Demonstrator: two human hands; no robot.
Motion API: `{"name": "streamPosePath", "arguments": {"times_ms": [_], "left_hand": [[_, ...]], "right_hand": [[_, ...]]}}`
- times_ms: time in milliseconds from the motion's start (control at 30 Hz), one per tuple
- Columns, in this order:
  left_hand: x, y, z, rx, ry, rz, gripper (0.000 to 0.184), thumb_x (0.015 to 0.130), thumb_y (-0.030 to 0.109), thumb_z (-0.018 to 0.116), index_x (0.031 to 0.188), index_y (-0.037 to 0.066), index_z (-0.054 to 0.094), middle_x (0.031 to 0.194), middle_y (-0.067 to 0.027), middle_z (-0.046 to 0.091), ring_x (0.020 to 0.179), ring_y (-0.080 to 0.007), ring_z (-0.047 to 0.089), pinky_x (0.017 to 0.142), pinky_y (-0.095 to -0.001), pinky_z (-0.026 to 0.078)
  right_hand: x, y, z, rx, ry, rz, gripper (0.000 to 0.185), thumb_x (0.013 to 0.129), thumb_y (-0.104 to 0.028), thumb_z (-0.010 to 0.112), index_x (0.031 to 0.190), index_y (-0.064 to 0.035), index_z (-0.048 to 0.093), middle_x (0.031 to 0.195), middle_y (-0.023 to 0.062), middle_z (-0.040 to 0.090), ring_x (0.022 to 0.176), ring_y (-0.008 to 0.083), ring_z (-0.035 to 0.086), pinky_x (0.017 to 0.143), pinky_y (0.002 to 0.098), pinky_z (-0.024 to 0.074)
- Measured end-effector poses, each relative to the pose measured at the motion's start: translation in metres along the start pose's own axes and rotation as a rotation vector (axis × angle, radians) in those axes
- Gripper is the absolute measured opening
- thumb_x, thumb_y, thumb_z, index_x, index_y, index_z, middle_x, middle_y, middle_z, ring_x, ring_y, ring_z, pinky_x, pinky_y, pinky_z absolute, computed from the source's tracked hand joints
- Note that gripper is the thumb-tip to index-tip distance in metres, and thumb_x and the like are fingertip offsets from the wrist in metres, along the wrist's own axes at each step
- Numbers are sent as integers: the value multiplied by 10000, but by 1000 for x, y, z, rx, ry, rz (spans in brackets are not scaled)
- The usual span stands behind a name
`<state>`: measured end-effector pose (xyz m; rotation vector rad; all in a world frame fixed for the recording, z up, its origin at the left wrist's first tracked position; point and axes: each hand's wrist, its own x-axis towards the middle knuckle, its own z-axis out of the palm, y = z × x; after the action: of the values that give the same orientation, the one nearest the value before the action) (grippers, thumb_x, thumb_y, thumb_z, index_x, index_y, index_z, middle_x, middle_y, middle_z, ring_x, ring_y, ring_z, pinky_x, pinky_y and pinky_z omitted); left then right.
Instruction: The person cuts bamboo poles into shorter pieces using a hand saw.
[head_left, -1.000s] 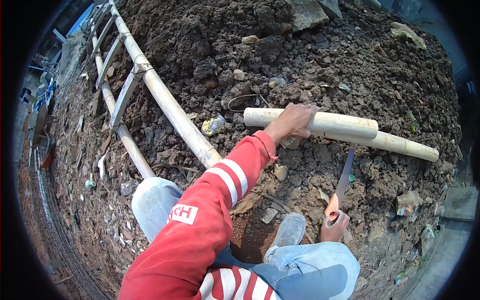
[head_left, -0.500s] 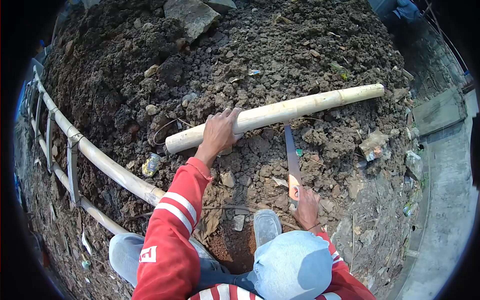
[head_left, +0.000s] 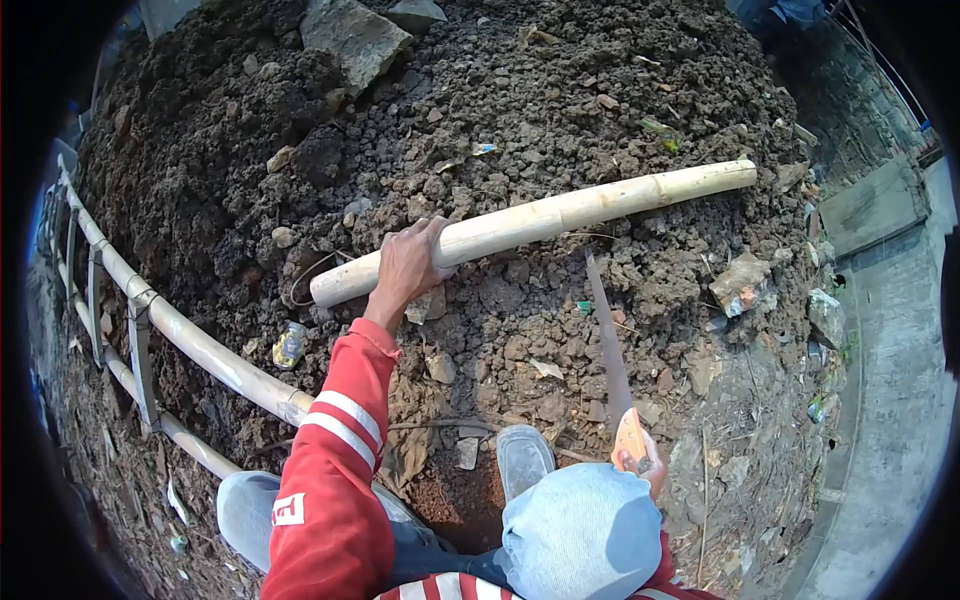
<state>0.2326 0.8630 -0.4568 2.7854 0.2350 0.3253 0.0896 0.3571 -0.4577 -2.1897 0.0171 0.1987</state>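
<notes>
My left hand [head_left: 408,262] is wrapped over a pale bamboo pole [head_left: 560,212] near its left end. The pole lies slanted across dark lumpy soil, its right end higher in the view. Partly hidden behind my raised knee, my right hand [head_left: 652,466] grips the orange handle of a hand saw [head_left: 610,345]. The blade points up and away from me, its tip a little below the middle of the pole and apart from it.
A bamboo ladder [head_left: 215,365] lies at the left. Large flat stones [head_left: 358,45] rest on the soil [head_left: 480,110] at the top. A concrete strip [head_left: 890,380] runs along the right. My shoe [head_left: 524,460] is below the pole.
The view has swung right. Two overlapping pole lengths showed earlier; now one pole shows, tilted up to the right. The saw has moved down and slightly right, its tip farther from the pole.
</notes>
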Motion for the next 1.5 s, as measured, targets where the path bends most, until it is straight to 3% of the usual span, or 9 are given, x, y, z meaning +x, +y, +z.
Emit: {"name": "streamPosePath", "arguments": {"times_ms": [133,233,433,633,1133,1267,1333,1367,1500], "left_hand": [[3,7,7,37,89,11,833,615,421,917,1345,175,599,1147,-111,684,1058,-336,677,931,-472,495],[6,13,11,-31,83,45,808,635,427,906,1345,170,619,1145,-109,689,1044,-338,680,931,-461,496],[10,18,8,-75,65,32,787,652,377,900,1351,138,630,1126,-124,713,987,-334,704,844,-442,555],[9,22,10,-46,165,60,763,647,321,900,1331,106,637,1072,-128,715,944,-333,716,811,-441,567],[22,44,19,-140,106,79,742,688,341,887,1328,90,609,1134,-117,706,1088,-311,686,906,-459,529],[32,54,16,-126,106,102,735,686,317,882,1334,115,599,1133,-117,704,1047,-326,693,882,-461,532],[36,63,8,-153,85,95,702,703,285,862,1331,110,602,1121,-120,698,1032,-334,691,872,-466,538],[36,61,16,-139,73,110,699,705,281,860,1330,107,602,1123,-123,698,1035,-335,690,873,-468,543],[37,58,25,-119,100,127,685,712,274,853,1326,101,603,1132,-131,702,1050,-340,688,872,-468,556]], "right_hand": [[-41,-9,-28,-231,164,-154,559,932,-173,698,1407,81,548,1281,245,664,1166,278,655,962,422,542],[-24,45,-23,363,233,111,472,999,-154,626,1390,100,552,1304,262,649,1200,344,645,1049,447,497],[62,-51,25,20,322,-167,442,991,-144,650,1367,75,574,1245,246,673,1157,326,652,1012,451,495],[88,-83,54,106,256,-235,347,1000,-72,619,1322,56,591,1072,120,671,755,124,606,508,243,466],[98,-32,66,177,288,-99,420,1008,-227,671,1364,-18,594,1066,120,677,786,157,632,517,289,529],[94,-73,66,133,307,-172,409,1019,-178,646,1360,37,576,1131,148,663,843,171,664,601,240,523],[109,-48,57,-324,417,-541,381,1008,-142,645,1323,65,592,1152,167,668,893,204,671,716,303,547],[104,-64,62,-138,374,-276,340,974,-135,654,1260,47,624,1145,228,660,1038,384,640,901,463,496],[107,-76,48,-252,359,-437,290,946,-107,687,1191,44,650,1041,194,639,972,357,624,890,451,489]]}}
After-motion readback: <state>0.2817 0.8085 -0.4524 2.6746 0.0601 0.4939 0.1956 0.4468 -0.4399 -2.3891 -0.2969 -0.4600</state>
